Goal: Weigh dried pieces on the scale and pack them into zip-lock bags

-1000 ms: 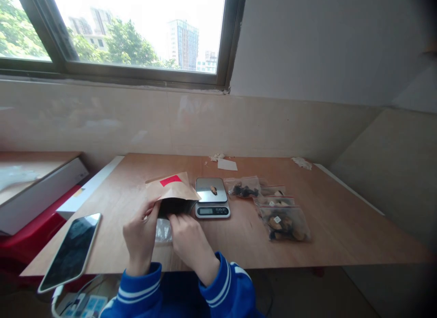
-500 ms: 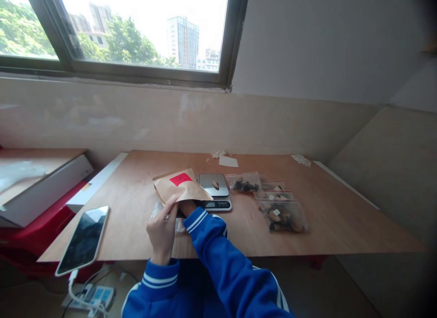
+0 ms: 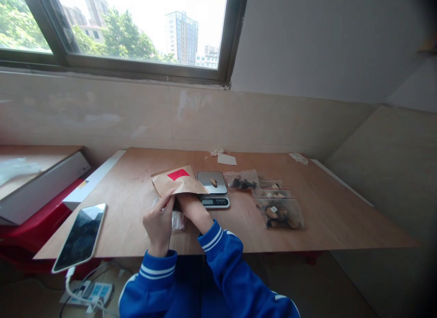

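Observation:
My left hand (image 3: 160,224) pinches the near edge of a brown paper bag (image 3: 167,183) that carries a red label (image 3: 178,174). Inside the bag's mouth is my right hand (image 3: 191,206); its fingers are hidden, so what they hold cannot be seen. Right behind the bag stands a digital kitchen scale (image 3: 218,202), partly covered by it. On the scale's steel plate lies one small brown dried piece (image 3: 214,182). Clear plastic bags (image 3: 178,221) lie on the table under the paper bag and my hands.
Several zip bags of dark and tan dried pieces (image 3: 280,213) lie right of the scale. A charging phone (image 3: 82,236) rests at the table's left edge, above a power strip (image 3: 90,293). A white card (image 3: 227,159) and scraps (image 3: 298,158) lie near the wall.
My right hand has drawn partly back out of the paper bag, so its wrist and back now show. The left hand keeps its pinch on the bag. The view has shifted slightly.

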